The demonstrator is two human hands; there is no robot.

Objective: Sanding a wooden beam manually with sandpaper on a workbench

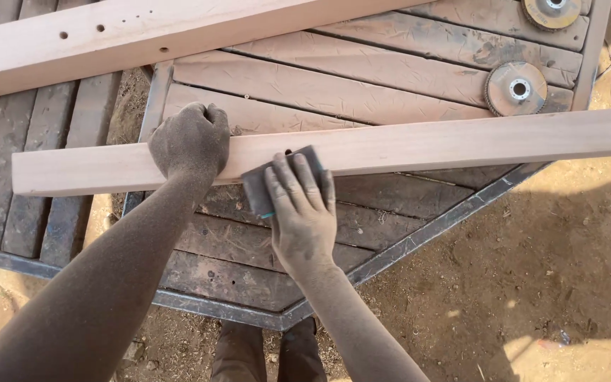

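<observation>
Head: hands (249,177) press sandpaper (266,185) on plank (426,145).

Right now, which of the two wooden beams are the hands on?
The nearer beam, running across the middle of the view. The left hand grips it and the right hand presses a dark sanding pad against it. The far beam lies untouched at upper left.

We note second pale board with drilled holes (143,32) top left | two flap discs (516,88) on dusty slatted metal-framed panel (390,64) | bare dirt ground (532,283).
</observation>
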